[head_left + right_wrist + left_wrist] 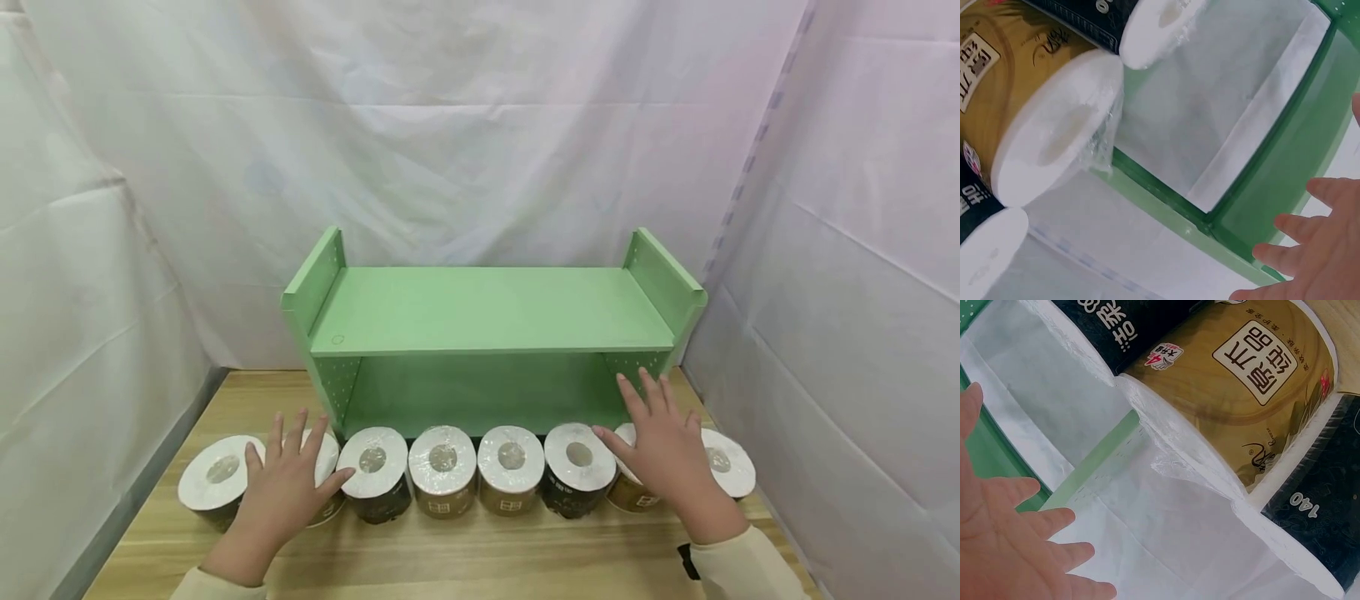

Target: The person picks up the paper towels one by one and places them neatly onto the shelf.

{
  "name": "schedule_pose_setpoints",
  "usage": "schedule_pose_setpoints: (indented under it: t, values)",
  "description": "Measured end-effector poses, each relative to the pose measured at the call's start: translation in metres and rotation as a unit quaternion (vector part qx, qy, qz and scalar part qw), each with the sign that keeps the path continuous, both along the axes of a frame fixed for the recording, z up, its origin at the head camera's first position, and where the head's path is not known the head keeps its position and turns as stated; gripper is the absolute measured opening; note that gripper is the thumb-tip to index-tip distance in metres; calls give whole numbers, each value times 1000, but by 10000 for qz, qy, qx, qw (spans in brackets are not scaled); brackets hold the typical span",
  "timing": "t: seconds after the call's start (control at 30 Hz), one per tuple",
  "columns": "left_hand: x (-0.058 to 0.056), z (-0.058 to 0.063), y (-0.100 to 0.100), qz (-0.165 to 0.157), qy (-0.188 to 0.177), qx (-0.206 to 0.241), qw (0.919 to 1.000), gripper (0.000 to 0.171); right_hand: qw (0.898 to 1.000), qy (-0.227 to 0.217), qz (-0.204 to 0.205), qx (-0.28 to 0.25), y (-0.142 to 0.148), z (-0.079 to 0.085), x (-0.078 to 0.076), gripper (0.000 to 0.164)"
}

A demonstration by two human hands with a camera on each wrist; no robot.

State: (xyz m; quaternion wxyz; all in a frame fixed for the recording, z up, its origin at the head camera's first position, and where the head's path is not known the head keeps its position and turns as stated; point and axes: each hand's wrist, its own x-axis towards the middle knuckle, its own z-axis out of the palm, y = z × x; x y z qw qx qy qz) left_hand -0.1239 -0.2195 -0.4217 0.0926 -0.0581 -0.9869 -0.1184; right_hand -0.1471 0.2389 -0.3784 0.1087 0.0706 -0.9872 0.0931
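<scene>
Several plastic-wrapped toilet paper rolls stand upright in a row before a green shelf. Their wrappers are dark or golden brown, with white ends facing up. My left hand hovers over the row's left part, fingers spread, partly hiding a roll; the leftmost dark roll is beside it. On the right, my right hand is likewise spread, overlapping a golden roll in the head view. Neither hand holds anything. A golden roll between dark ones fills much of the left wrist view.
The shelf has raised side panels and an open lower compartment behind the rolls. Everything stands on a wood-grain table. White cloth hangs at the back and both sides. A small black object shows by the right sleeve.
</scene>
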Motion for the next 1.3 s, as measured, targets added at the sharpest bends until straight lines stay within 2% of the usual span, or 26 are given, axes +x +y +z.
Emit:
schedule_pose_setpoints:
  t: [0.33,0.7,1.07,1.3]
  values:
    - [2,2,-5,15,-48,-10,10000,84,9970,756,149,-26,9,10,-2,81]
    - [-1,3,-11,31,-61,104,9999,85,9925,1162,252,-273,17,25,-6,75]
    - [0,5,-20,126,-24,143,9998,86,9772,2040,282,-510,21,37,-13,63]
    - [-1,5,-27,186,-14,234,9996,84,9683,2416,195,-598,25,47,-21,60]
